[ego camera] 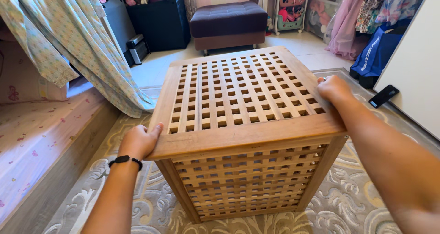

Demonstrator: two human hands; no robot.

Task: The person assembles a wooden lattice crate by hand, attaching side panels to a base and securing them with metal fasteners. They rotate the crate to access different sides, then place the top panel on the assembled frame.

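Centrally framed: square wooden lattice-topped crate [243, 124] on patterned grey rug [137, 206]; left hand [139, 141] gripped its lower-left lid edge, right hand [334, 89] clasped the right edge. Purple ottoman [228, 23] upper centre.

The lattice box [243, 124] was warm honey-brown wood, its sides a grid of small square holes. Beneath it the rug [348, 206] was grey-beige with pale scrollwork. At far centre the ottoman [229, 21] was dark purple. On the left, the hanging cloth [68, 37] was pale green-blue with tiny yellowish flecks.
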